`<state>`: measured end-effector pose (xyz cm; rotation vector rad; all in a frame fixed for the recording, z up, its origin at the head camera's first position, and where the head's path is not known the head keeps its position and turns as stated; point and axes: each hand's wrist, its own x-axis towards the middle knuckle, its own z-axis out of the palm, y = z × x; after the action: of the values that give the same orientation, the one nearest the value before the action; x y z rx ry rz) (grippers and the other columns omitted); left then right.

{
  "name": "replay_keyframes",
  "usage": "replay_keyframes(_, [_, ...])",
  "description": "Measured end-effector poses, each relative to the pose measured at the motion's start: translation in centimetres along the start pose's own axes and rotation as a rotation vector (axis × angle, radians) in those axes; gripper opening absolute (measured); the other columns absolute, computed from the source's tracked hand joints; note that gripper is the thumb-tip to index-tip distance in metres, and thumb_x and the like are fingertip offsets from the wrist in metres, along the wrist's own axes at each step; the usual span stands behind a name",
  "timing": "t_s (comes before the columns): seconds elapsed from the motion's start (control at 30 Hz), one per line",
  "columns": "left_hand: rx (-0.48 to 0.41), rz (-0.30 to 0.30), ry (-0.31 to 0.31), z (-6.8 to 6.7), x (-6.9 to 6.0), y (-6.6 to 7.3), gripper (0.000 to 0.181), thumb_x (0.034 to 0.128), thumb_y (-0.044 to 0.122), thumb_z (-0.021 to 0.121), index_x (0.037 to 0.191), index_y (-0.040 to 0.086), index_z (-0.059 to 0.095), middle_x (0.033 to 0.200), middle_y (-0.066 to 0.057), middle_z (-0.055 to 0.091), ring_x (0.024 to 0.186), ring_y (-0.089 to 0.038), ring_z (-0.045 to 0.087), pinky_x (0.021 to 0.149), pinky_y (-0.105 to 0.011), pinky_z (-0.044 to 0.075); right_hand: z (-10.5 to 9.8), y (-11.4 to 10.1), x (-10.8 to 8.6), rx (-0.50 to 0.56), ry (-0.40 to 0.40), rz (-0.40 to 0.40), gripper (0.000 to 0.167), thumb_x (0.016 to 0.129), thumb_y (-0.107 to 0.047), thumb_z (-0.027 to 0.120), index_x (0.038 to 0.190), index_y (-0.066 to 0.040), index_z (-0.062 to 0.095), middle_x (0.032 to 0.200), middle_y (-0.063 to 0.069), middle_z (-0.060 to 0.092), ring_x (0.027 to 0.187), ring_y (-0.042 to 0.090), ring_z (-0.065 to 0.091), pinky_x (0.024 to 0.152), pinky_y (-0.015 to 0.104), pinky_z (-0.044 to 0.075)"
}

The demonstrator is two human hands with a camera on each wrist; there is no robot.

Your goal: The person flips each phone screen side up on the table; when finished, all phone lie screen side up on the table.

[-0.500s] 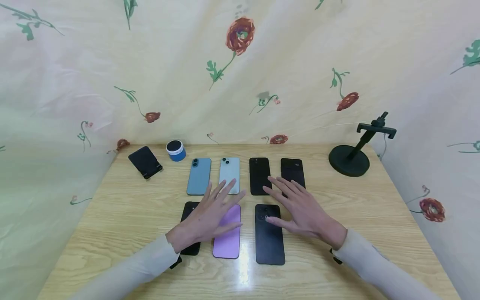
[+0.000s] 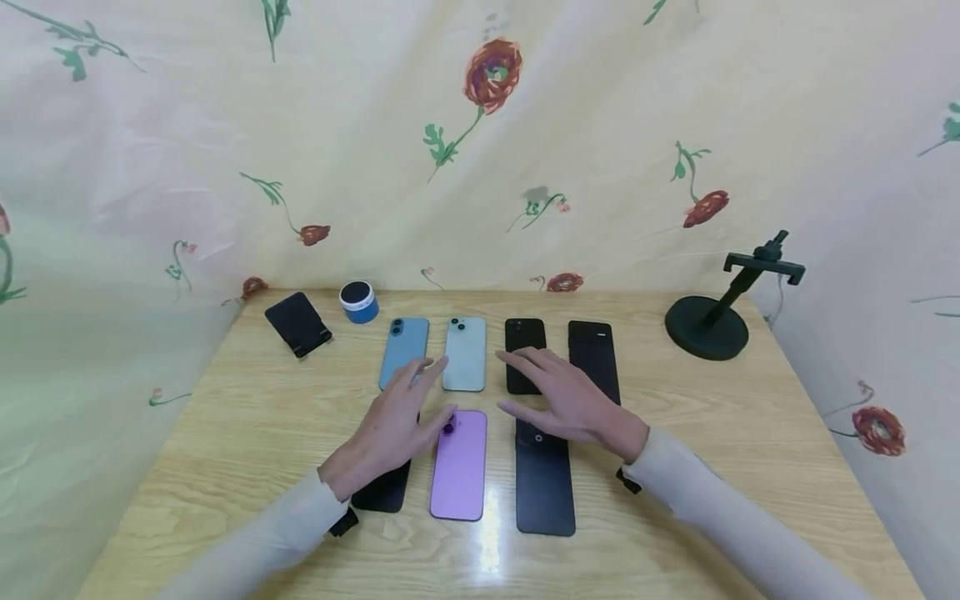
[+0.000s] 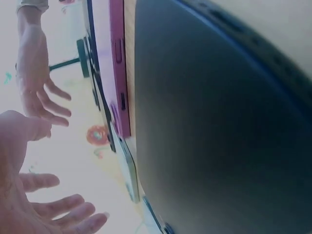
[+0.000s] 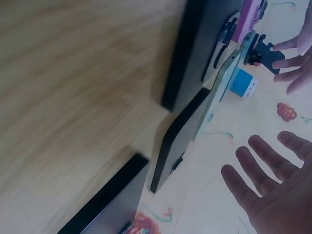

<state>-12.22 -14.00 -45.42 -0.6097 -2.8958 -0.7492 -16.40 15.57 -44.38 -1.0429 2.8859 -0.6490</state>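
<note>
Several phones lie face down in two rows. In the back row are a blue phone point(image 2: 402, 342), a pale blue phone point(image 2: 464, 358), a black phone point(image 2: 524, 333) and another black phone point(image 2: 596, 358). The front row holds a black phone point(image 2: 382, 492), a purple phone point(image 2: 459, 475) and a dark phone point(image 2: 545, 492). My left hand point(image 2: 386, 433) hovers over the front-left black phone, hiding its upper part, thumb near the purple phone's camera. My right hand point(image 2: 570, 400) hovers above the dark phone's top end and between the rows. Both hands hold nothing, fingers loosely extended.
A black folding stand point(image 2: 297, 323) and a blue-and-white cylinder point(image 2: 359, 302) stand at the back left. At the back right rises a black round-based holder point(image 2: 707, 327). A flower-patterned cloth point(image 2: 375, 150) hangs behind the wooden table point(image 2: 247, 442).
Both hands have shifted left, the right one also slightly forward, and their fingers are less spread. The head view has shifted a little. The phones lie as before.
</note>
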Motion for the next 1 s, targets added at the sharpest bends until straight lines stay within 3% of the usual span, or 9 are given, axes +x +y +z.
replay_keyframes(0.17, [-0.119, -0.079, 0.027, -0.4, 0.2, -1.3, 0.067, 0.1025, 0.041, 0.065, 0.157, 0.009, 0.045, 0.149, -0.017, 0.053, 0.131, -0.034, 0.059, 0.101, -0.052, 0.055, 0.6, -0.3, 2.3, 0.096, -0.039, 0.004, 0.075, 0.100, -0.065, 0.056, 0.160, -0.023, 0.042, 0.149, 0.008, 0.057, 0.133, 0.027, 0.059, 0.106, 0.051, 0.053])
replay_keyframes(0.37, [-0.244, -0.171, 0.045, -0.8, 0.5, -2.7, 0.060, 0.1025, 0.036, 0.067, 0.153, 0.008, 0.049, 0.140, -0.017, 0.059, 0.120, -0.032, 0.064, 0.094, -0.049, 0.059, 1.6, -0.6, 5.4, 0.216, -0.079, -0.022, 0.072, 0.100, -0.048, 0.067, 0.159, -0.014, 0.043, 0.137, 0.011, 0.065, 0.124, 0.024, 0.065, 0.102, 0.046, 0.055])
replay_keyframes(0.6, [-0.179, -0.261, 0.051, -1.0, 1.0, -4.2, 0.057, 0.1008, 0.035, 0.069, 0.147, 0.005, 0.056, 0.127, -0.018, 0.062, 0.112, -0.032, 0.062, 0.089, -0.046, 0.055, 2.7, -1.5, 8.5, 0.337, -0.156, -0.007, 0.066, 0.102, -0.039, 0.067, 0.157, -0.010, 0.044, 0.135, 0.010, 0.065, 0.119, 0.022, 0.065, 0.097, 0.040, 0.057])
replay_keyframes(0.77, [-0.133, -0.302, 0.033, -1.1, 1.4, -4.8, 0.062, 0.0992, 0.037, 0.071, 0.148, 0.003, 0.054, 0.119, -0.019, 0.061, 0.101, -0.029, 0.058, 0.082, -0.041, 0.050, 3.4, -1.9, 11.0, 0.404, -0.170, 0.006, 0.063, 0.102, -0.033, 0.068, 0.154, -0.004, 0.047, 0.128, 0.012, 0.066, 0.113, 0.024, 0.069, 0.094, 0.038, 0.059])
replay_keyframes(1.0, [-0.070, -0.372, -0.034, -1.0, 2.1, -5.2, 0.074, 0.0973, 0.044, 0.071, 0.154, 0.002, 0.047, 0.120, -0.020, 0.056, 0.096, -0.028, 0.053, 0.077, -0.036, 0.044, 4.7, -2.2, 13.8, 0.490, -0.138, 0.122, 0.059, 0.101, -0.027, 0.070, 0.150, -0.001, 0.050, 0.125, 0.017, 0.070, 0.111, 0.031, 0.073, 0.091, 0.040, 0.061])
